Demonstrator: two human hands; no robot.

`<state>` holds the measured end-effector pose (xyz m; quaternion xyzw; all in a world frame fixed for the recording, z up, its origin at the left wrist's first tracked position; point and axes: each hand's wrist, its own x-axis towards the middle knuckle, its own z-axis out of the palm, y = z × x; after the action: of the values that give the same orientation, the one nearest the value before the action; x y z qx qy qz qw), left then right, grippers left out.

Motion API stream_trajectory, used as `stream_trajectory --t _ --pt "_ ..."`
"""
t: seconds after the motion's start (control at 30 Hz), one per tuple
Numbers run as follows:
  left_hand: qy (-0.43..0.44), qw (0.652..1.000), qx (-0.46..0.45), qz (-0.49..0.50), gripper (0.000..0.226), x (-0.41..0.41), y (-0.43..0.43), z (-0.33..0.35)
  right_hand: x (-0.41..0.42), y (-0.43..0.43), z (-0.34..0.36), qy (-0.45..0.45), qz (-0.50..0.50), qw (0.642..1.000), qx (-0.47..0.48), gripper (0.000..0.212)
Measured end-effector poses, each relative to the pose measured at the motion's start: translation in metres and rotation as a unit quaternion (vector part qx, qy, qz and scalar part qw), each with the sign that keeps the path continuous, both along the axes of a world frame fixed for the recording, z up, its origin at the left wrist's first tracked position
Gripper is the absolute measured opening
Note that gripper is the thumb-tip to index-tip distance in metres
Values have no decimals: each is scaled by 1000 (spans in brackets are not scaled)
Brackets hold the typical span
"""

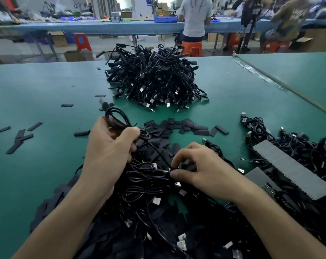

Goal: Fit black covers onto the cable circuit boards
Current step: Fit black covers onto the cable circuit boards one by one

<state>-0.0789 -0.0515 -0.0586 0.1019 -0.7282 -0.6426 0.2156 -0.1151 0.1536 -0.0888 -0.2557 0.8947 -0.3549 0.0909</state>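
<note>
A coiled cable (117, 116) is clenched in the left grip (110, 146), above the loose heap, so that its lead can be traced. The lead's end is pinched by the right grip (195, 171), presumably to present the circuit board; the board itself cannot be made out. Black covers (186, 127) are spread just beyond on the green surface (46, 90), within reach. A far pile (153, 79), judged finished, is set well apart.

On the desk (37, 86), a cable heap (153, 79) sits by the far edge, mid-width. A second cable pile (149, 202) lies at the near edge, with covers (186, 126) between the two. Stray covers (20, 136) lie toward the left edge, a third cable cluster (289, 146) toward the right.
</note>
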Motion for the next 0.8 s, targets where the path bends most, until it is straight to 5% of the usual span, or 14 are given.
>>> stream_trajectory --t 0.1,0.3,0.47,0.6,0.8 --pt "33 986 -126 104 39 2 -1 -3 1 -3 -1 26 15 999 -14 12" --pt "97 951 -208 209 65 6 3 -1 1 -3 0 94 -108 970 -195 15" --pt "84 966 -222 101 48 5 2 -3 -8 5 -2 78 -237 925 -288 14" --pt "80 968 -231 51 27 3 2 -9 -9 6 -1 42 -283 896 -341 34" --pt "86 960 -266 15 16 7 6 -5 0 0 10 -46 -147 879 -452 20"
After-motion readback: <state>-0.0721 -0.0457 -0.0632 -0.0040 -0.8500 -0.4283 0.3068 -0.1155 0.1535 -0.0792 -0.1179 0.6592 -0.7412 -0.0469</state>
